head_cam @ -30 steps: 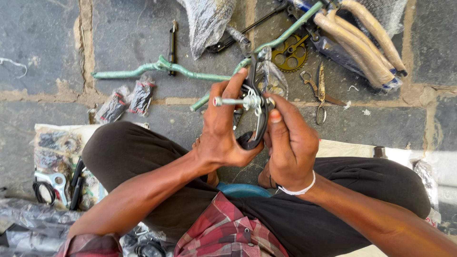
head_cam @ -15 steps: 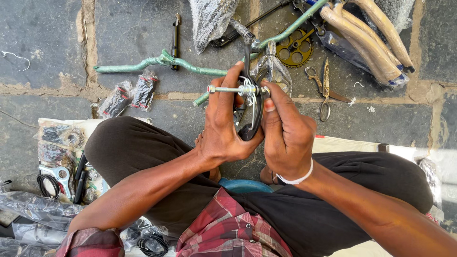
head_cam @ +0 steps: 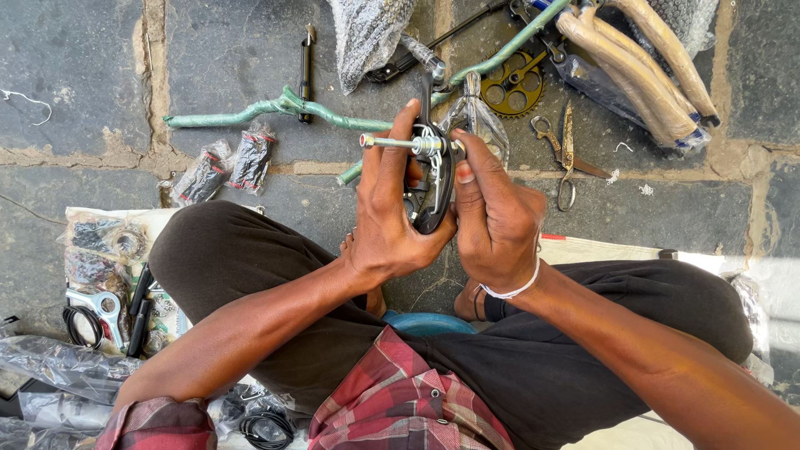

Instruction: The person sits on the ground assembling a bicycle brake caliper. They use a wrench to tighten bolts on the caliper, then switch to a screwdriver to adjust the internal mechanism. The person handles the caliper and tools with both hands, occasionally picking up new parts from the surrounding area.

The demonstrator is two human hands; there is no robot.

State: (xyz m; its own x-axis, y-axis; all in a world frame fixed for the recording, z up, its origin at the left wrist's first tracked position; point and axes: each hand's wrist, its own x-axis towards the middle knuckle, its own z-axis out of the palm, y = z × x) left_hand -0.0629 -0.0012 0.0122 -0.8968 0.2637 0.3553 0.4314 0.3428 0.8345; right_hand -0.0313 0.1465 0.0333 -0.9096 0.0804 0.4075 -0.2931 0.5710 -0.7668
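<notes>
Two hands meet over our lap, both closed on one small part: a black bicycle brake caliper (head_cam: 435,179) with a long silver bolt (head_cam: 392,142) sticking out to the left. Our left hand (head_cam: 387,217) wraps the caliper from the left, fingers curled around its lower curve and the thumb lying up along the bolt. Our right hand (head_cam: 492,221) grips it from the right, fingers pinched at the top where the bolt passes through the black arms. A white band (head_cam: 512,292) sits on the right wrist. We hold the caliper upright, above our crossed legs in dark trousers (head_cam: 250,258), near the middle of the view and off the floor.

Beyond the hands, on the grey stone floor (head_cam: 225,58), lies a green wrapped bicycle frame tube (head_cam: 275,110), with a second green tube (head_cam: 508,42) running up to the far right. A yellow chainring (head_cam: 512,83) lies just past the right hand, and scissors (head_cam: 565,150) lie to its right. Tan wrapped bars (head_cam: 642,67) fill the far right corner. A screwdriver (head_cam: 306,71) crosses the green tube at far left. Two small dark wrapped parcels (head_cam: 225,167) sit left of our knee, and bagged parts with a silver spanner (head_cam: 96,304) lie at the near left.
</notes>
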